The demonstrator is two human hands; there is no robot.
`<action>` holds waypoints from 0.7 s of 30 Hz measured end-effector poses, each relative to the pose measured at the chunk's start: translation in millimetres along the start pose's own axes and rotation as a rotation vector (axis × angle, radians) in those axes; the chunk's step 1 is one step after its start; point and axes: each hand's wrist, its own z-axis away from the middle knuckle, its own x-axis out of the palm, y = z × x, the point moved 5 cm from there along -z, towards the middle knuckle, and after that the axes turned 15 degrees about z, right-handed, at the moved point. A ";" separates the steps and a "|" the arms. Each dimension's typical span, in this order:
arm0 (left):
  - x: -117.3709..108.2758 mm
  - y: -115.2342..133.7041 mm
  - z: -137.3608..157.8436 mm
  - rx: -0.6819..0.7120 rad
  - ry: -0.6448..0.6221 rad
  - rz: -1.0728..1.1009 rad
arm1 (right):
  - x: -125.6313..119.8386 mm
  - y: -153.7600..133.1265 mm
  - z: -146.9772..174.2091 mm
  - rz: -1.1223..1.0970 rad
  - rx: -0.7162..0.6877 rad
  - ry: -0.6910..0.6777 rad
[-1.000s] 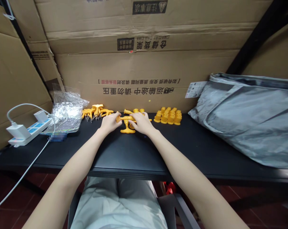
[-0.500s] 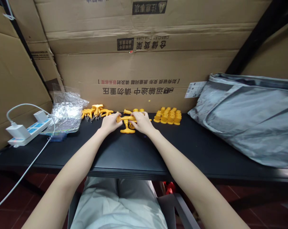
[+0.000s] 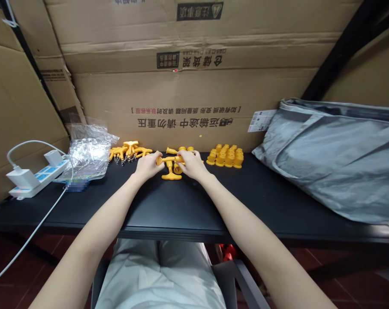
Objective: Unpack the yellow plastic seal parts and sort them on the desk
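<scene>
Apparently, left hand point(image 3: 149, 165) fingers clamp a yellow T-handle point(image 3: 167, 159), shank pointing three o'clock; right hand point(image 3: 193, 165), nearer its tip, clamps a yellow sleeve point(image 3: 179, 159). Axis nine-to-three; whether joined, cannot tell.

The single head-worn camera looks forward and down from above the black table point(image 3: 168, 206).

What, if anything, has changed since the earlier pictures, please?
Hardly anything: the view shifted, so the cardboard sits slightly further left in frame. Nothing was visibly picked up or released. The left hand and right hand still hold yellow pieces between them; the yellow cups and corkscrew handles stayed put.
</scene>
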 end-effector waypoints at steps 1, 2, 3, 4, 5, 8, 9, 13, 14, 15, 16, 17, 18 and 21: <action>-0.2 -0.9 -0.2 -0.002 0.005 -0.001 | 0.5 0.9 0.1 -0.003 0.000 -0.005; -0.3 -1.8 -0.5 -0.004 0.008 -0.003 | 1.0 1.8 0.2 -0.004 -0.001 -0.010; -0.4 -2.6 -0.7 -0.005 0.010 -0.004 | 1.3 2.9 0.2 -0.002 0.000 -0.014; -0.5 -3.2 -0.9 -0.007 0.011 -0.005 | 1.5 4.1 0.2 0.001 0.005 -0.016; -0.6 -3.8 -1.1 -0.009 0.011 -0.005 | 1.3 5.6 0.2 0.007 0.014 -0.016; -1.1 -4.6 -1.5 -0.023 0.013 -0.007 | -0.5 11.2 0.6 0.035 0.066 -0.014; -1.3 -4.6 -1.5 -0.028 0.012 -0.007 | -1.4 13.4 0.8 0.048 0.086 -0.014; -2.6 -6.0 -1.6 -0.062 0.021 -0.011 | -6.5 25.1 2.2 0.116 0.174 -0.009; -3.2 -6.9 -1.6 -0.075 0.027 -0.012 | -8.0 29.9 2.6 0.137 0.213 -0.010; -3.9 -7.8 -1.7 -0.089 0.033 -0.012 | -9.4 35.8 3.2 0.159 0.264 -0.017; -4.6 -8.8 -1.7 -0.101 0.038 -0.010 | -10.6 42.7 4.1 0.182 0.327 -0.032; -5.1 -9.7 -1.8 -0.110 0.041 -0.008 | -11.5 50.3 5.4 0.203 0.399 -0.058; -5.6 -10.6 -1.9 -0.118 0.042 -0.004 | -12.0 58.4 7.1 0.220 0.474 -0.092; -6.0 -13.3 -2.6 -0.139 0.042 0.005 | -10.0 82.3 14.9 0.230 0.677 -0.237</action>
